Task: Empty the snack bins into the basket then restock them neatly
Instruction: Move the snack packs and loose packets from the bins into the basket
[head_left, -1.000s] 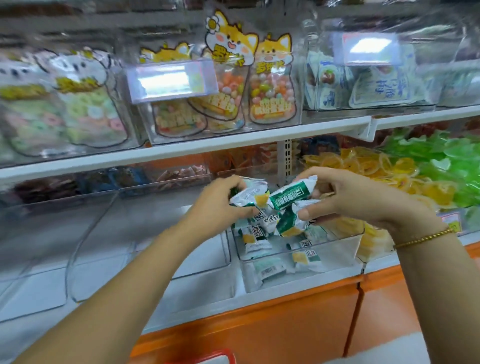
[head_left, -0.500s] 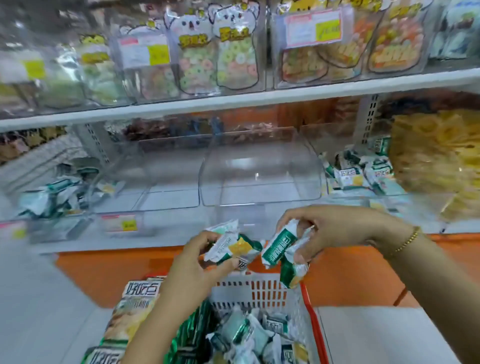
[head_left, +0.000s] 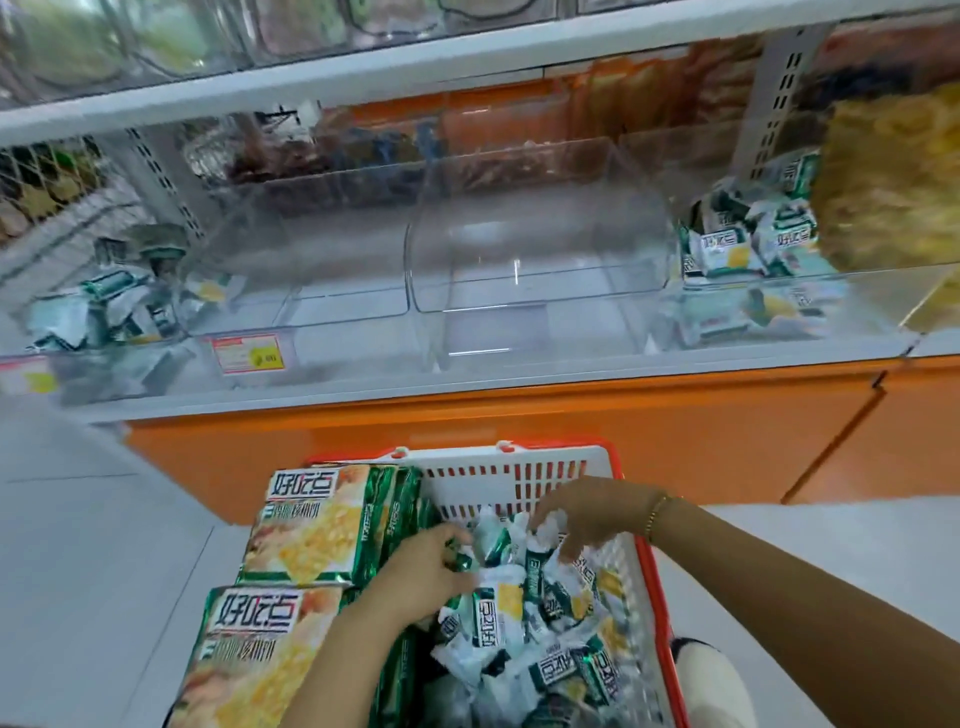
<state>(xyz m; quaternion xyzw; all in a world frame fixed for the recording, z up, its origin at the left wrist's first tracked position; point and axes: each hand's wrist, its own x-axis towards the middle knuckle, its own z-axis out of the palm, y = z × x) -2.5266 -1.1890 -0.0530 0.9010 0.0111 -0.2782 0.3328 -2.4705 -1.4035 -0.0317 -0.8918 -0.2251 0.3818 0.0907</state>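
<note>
The white basket (head_left: 519, 483) with the red rim is sitting on the floor (head_left: 104, 545) in the lower middle of the frame. Its far edge is coming close to the orange base panel (head_left: 519, 415) under the shelf.

Both hands are working down inside it. The left hand (head_left: 421, 571) is digging into the heap of small green-and-white snack packets (head_left: 519, 623), fingers curling round one or two of them. The right hand (head_left: 587, 512), gold bracelet (head_left: 655, 514) on the wrist, is hanging fingers-down over the far end of the heap. Its fingertips are touching a crinkly white wrapper, but it's blurry there, so I honestly can't tell if it's pinching or just touching.

Two big cookie packs (head_left: 311, 525) are lying flat along the basket's left side and poking out past its left rim, so the loose packets are only getting the right half.

Up on the lower shelf, four clear bins are lining up along the front edge. The far-left bin (head_left: 104, 312) and the right bin (head_left: 748, 244) are holding more of the same packets. The left-middle bin (head_left: 311, 270) and right-middle bin (head_left: 535, 270) are showing just their see-through walls and floors. A price tag (head_left: 248, 353) is sticking to the front lip of the left-middle one. Loose yellow snacks (head_left: 893, 182) are piling up at the right edge of the frame, right beside the right bin.

White floor is spreading wide to the left of the basket, with a narrower band on its right.
</note>
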